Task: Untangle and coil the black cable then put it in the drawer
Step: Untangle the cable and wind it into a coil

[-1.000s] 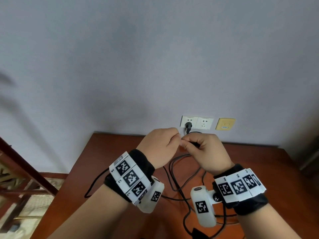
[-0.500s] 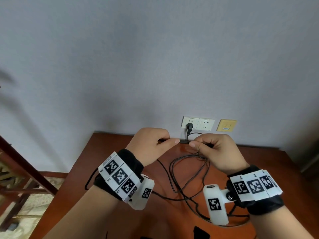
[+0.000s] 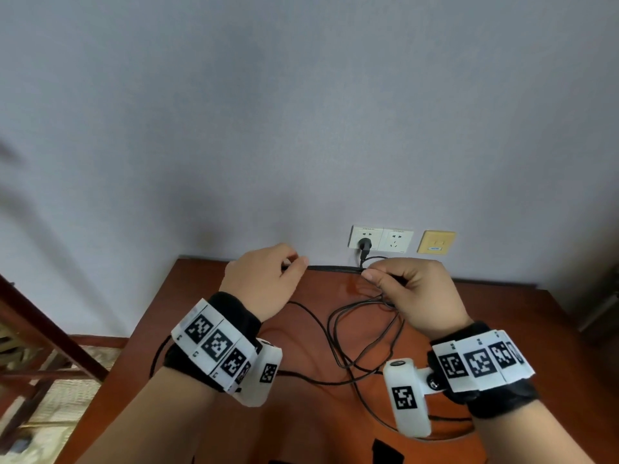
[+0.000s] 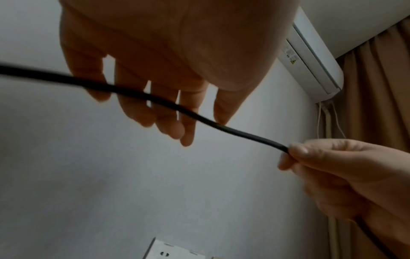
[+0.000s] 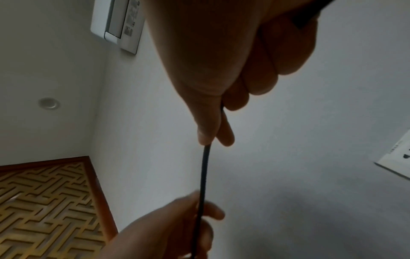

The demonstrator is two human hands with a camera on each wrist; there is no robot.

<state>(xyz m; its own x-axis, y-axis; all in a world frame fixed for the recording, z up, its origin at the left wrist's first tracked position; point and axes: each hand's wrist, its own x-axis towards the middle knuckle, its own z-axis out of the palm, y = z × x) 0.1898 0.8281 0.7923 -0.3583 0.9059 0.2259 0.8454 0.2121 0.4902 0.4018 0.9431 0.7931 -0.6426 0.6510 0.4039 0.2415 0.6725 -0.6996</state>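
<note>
A thin black cable is stretched level between my two hands above the reddish wooden table. My left hand holds it between thumb and fingers; in the left wrist view the cable runs across the fingers. My right hand pinches it with thumb and forefinger, which shows in the right wrist view too. Its other fingers curl round more cable. Slack loops lie tangled on the table below. One end is plugged into the wall. No drawer is in view.
White wall sockets and a yellow plate sit just above the table's far edge. A dark wooden frame stands at the left. A black object lies at the near table edge.
My hands have drawn apart, the left going left and the right going right. The straight run of cable between them has grown longer.
</note>
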